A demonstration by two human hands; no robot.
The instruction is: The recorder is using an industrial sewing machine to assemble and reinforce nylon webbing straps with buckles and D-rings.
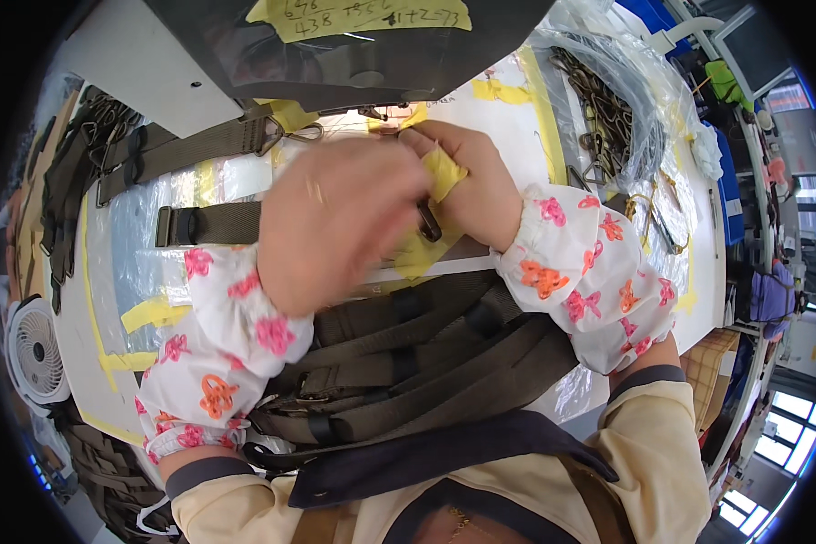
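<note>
My left hand is smeared by motion in front of the dark machine head, and its fingers cannot be made out. Beside it, my right hand is closed, with yellow tape on it; what its fingertips hold is hidden. A dark metal hook shows between the two hands. An olive webbing strap with a buckle at its end reaches from the left to behind my left hand. Farther back lies another olive strap, ending in a metal ring. A pile of olive straps with buckles lies before me.
The machine head, bearing a yellow taped note, overhangs the far side of the table. Clear plastic holding many metal hooks lies at the right back. More straps hang at the left edge, above a white fan. A blue bin stands right.
</note>
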